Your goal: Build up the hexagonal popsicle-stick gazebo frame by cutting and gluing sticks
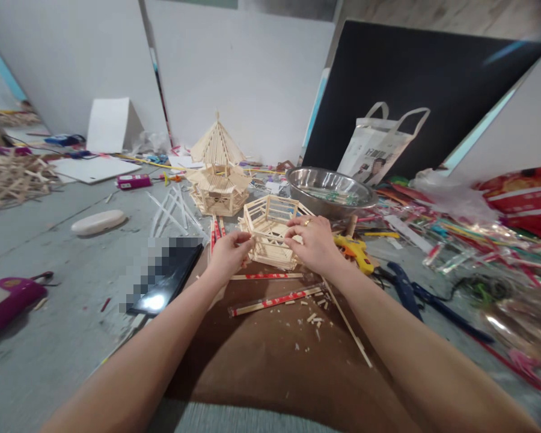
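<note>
A small hexagonal frame (270, 231), built of thin pale wooden sticks with railings around its sides, stands on the brown board (261, 355). My left hand (229, 257) has thumb and fingers pinched at its left edge. Reaching over the right side, my right hand (313, 240) closes its fingers on a rail there. Behind it rises a pagoda model (219, 174) of similar sticks with a pointed roof. Wrapped chopsticks (277, 299) in red-printed sleeves lie in front, among short cut pieces (314, 320). One long bare stick (349, 328) slants beside my right forearm.
A yellow glue gun (356, 252) and blue-handled pliers (406, 291) lie right of the board. A metal bowl (331, 186) sits behind. At left are a phone (171, 276), a white case (98, 222) and clear glue sticks (175, 210). Wrapper litter (460, 240) covers the right floor.
</note>
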`<state>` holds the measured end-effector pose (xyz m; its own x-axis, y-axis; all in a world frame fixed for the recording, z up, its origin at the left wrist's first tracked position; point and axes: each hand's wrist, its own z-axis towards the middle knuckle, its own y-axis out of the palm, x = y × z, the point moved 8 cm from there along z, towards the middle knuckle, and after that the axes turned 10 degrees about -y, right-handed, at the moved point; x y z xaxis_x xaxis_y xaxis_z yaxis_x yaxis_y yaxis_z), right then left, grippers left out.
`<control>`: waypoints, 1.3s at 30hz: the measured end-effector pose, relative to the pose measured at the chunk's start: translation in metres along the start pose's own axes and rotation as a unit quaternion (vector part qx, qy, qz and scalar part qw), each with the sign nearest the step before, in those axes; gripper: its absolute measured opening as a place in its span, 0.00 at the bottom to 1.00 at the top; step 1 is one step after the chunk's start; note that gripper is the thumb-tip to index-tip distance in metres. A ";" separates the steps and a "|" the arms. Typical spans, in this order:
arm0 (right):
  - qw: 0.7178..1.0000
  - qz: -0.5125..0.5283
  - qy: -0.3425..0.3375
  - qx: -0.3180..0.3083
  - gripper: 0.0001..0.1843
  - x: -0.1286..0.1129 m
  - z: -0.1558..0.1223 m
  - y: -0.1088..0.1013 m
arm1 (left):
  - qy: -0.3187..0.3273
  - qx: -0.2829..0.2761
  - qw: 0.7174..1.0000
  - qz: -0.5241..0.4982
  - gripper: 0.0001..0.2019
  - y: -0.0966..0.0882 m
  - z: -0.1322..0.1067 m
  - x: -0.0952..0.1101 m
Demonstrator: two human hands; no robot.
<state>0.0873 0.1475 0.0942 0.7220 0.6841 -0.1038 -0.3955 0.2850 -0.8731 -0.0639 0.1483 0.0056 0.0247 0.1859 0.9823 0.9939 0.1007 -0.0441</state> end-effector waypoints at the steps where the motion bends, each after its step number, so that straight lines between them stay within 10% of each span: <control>1: 1.000 -0.001 0.000 -0.002 0.07 0.000 0.000 0.000 | -0.002 -0.004 1.000 -0.006 0.13 0.001 0.000 -0.001; 16: 1.000 -0.009 -0.005 -0.028 0.07 0.000 0.002 0.004 | 0.041 0.033 0.993 0.106 0.16 -0.002 -0.001 0.009; 21: 1.000 -0.007 -0.001 -0.030 0.07 0.000 0.002 0.004 | 0.277 0.214 0.876 0.332 0.13 -0.013 -0.026 0.055; 27: 0.999 -0.019 0.005 -0.038 0.07 0.001 0.003 0.004 | 0.423 0.148 0.756 0.476 0.11 0.019 -0.036 0.076; 39: 1.000 0.002 -0.004 -0.011 0.07 0.006 0.000 0.000 | 0.427 0.094 0.734 0.520 0.10 0.048 -0.027 0.081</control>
<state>0.0920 0.1514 0.0936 0.7154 0.6910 -0.1040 -0.3868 0.2676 -0.8825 -0.0117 0.1419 0.0878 0.8972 -0.4142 0.1530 0.3600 0.4855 -0.7967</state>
